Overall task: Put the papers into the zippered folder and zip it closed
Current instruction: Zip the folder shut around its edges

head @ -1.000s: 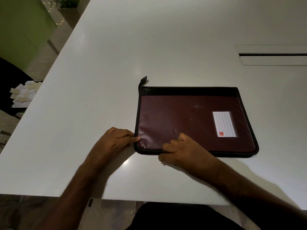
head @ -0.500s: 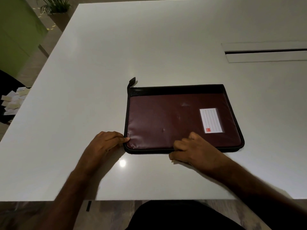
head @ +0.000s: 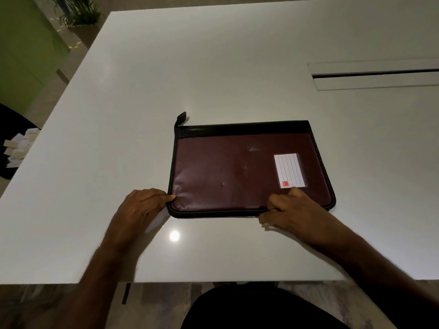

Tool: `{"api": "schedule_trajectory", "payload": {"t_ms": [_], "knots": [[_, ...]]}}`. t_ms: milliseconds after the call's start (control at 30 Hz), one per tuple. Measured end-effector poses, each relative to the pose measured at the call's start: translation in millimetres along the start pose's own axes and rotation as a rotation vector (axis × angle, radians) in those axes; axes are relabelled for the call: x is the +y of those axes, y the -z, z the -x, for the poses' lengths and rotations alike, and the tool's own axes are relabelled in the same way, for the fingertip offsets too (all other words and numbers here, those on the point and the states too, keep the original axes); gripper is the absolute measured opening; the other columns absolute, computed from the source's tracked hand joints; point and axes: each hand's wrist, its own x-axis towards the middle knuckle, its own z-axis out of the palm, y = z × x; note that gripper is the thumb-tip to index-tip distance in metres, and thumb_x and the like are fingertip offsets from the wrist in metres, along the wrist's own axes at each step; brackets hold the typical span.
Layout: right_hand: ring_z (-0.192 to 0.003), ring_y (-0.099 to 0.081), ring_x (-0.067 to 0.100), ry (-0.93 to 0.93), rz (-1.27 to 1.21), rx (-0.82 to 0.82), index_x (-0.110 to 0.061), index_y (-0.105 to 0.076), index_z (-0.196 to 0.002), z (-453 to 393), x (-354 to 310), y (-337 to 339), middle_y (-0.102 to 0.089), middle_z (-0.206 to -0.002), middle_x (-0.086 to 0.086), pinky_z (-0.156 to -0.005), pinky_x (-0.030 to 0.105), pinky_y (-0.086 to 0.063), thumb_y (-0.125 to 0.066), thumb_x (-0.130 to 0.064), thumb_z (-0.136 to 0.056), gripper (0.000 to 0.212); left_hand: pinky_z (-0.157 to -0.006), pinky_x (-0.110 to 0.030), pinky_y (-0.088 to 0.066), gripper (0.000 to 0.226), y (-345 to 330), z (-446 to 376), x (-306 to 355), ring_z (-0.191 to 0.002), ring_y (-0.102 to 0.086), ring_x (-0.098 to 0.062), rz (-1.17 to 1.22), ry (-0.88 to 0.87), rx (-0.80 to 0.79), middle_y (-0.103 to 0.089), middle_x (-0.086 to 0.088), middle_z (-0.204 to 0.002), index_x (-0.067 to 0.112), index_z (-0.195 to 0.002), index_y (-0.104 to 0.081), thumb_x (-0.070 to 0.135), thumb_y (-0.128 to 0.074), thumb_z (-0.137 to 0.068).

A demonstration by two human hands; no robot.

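Note:
A maroon zippered folder [head: 237,169] with black trim lies flat on the white table [head: 213,67]. It carries a white label [head: 289,170] near its right side, and a black zip tab [head: 181,117] sticks out at its far left corner. My left hand [head: 142,205] pinches the folder's near left corner. My right hand [head: 292,210] is closed on the near edge towards the right, pinching at the zip line; the slider itself is hidden by the fingers. No papers are visible on the table.
A long cable slot [head: 375,76] is set into the table at the far right. Off the table's left edge, paper scraps [head: 19,147] lie on a dark chair. A potted plant [head: 78,10] and a green wall stand at the far left.
My right hand has slid to the right along the folder's near edge. My left hand has stayed on the near left corner.

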Motion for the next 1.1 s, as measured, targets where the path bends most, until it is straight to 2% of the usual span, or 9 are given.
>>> {"api": "schedule_trajectory", "payload": {"t_ms": [100,233,433,567,633,767,933,1033,1100], "knots": [[-0.074,-0.067,0.014,-0.026,-0.016,-0.017,-0.029,-0.077,-0.098,10,6,2,-0.064,-0.085,-0.005,-0.070,0.029,-0.048,-0.091,-0.021,-0.075,0.028,-0.102,-0.011,-0.035,0.038,6,2,8,-0.105,-0.064,-0.012,-0.031,0.046,0.010,-0.073,-0.007,-0.112,0.005,-0.117,-0.072,0.035,-0.059,-0.099],[-0.081,-0.067,0.016,-0.034,-0.012,-0.020,-0.028,-0.076,-0.104,28,14,5,-0.065,-0.089,-0.004,-0.075,0.033,-0.053,-0.089,-0.015,-0.076,0.033,-0.100,-0.017,-0.038,0.045,11,0,23,-0.106,-0.064,-0.014,-0.051,0.083,-0.010,-0.071,-0.005,-0.116,0.008,-0.120,-0.072,0.043,-0.056,-0.097],[-0.077,-0.063,0.014,-0.048,0.053,0.010,-0.029,-0.077,-0.102,55,28,13,-0.065,-0.090,-0.004,-0.071,0.029,-0.040,-0.072,-0.019,-0.086,0.019,-0.101,-0.018,-0.037,0.036,7,4,24,-0.107,-0.063,-0.016,-0.102,0.111,-0.020,-0.071,-0.006,-0.116,0.009,-0.121,-0.071,0.017,-0.069,-0.086],[-0.077,-0.061,0.011,-0.100,0.028,0.022,-0.029,-0.076,-0.102,73,36,17,-0.063,-0.092,-0.006,-0.072,0.029,-0.031,-0.048,-0.030,-0.097,0.029,-0.094,-0.035,-0.047,0.042,9,2,29,-0.106,-0.066,-0.022,-0.129,0.091,-0.018,-0.071,-0.010,-0.116,0.005,-0.120,-0.071,0.032,-0.060,-0.090],[-0.078,-0.059,0.010,-0.124,0.013,0.017,-0.029,-0.075,-0.103,83,39,20,-0.061,-0.092,-0.006,-0.073,0.031,-0.032,-0.047,-0.031,-0.098,0.029,-0.095,-0.035,-0.047,0.044,8,4,30,-0.106,-0.066,-0.023,-0.123,0.112,-0.020,-0.071,-0.010,-0.117,0.005,-0.120,-0.071,0.037,-0.054,-0.095],[-0.073,-0.058,0.012,-0.157,0.008,0.061,-0.027,-0.076,-0.101,101,51,28,-0.061,-0.088,-0.005,-0.066,0.037,-0.043,-0.046,-0.029,-0.100,0.031,-0.102,-0.020,-0.040,0.041,6,3,33,-0.104,-0.066,-0.024,-0.108,0.166,-0.027,-0.070,-0.013,-0.115,0.003,-0.119,-0.071,0.028,-0.056,-0.090],[-0.074,-0.055,0.010,-0.182,-0.008,0.064,-0.027,-0.075,-0.106,111,54,32,-0.065,-0.090,-0.007,-0.066,0.037,-0.045,-0.044,-0.028,-0.102,0.032,-0.100,-0.019,-0.043,0.030,8,-3,40,-0.102,-0.067,-0.027,-0.107,0.177,-0.018,-0.066,-0.014,-0.115,0.005,-0.121,-0.071,0.012,-0.055,-0.096],[-0.073,-0.057,0.010,-0.202,0.006,0.038,-0.027,-0.072,-0.108,117,50,22,-0.066,-0.090,-0.009,-0.070,0.033,-0.038,-0.044,-0.025,-0.105,0.028,-0.093,-0.030,-0.047,0.040,13,-10,48,-0.104,-0.064,-0.033,-0.195,0.204,0.025,-0.065,-0.017,-0.119,0.006,-0.114,-0.075,-0.018,-0.062,-0.086],[-0.064,-0.058,0.014,-0.227,0.000,0.077,-0.023,-0.071,-0.103,120,47,13,-0.065,-0.081,-0.008,-0.068,0.034,-0.037,-0.046,-0.021,-0.103,0.025,-0.092,-0.041,-0.045,0.044,12,-19,59,-0.107,-0.062,-0.040,-0.262,0.241,0.061,-0.065,-0.018,-0.122,0.009,-0.110,-0.077,-0.021,-0.065,-0.079]]}}
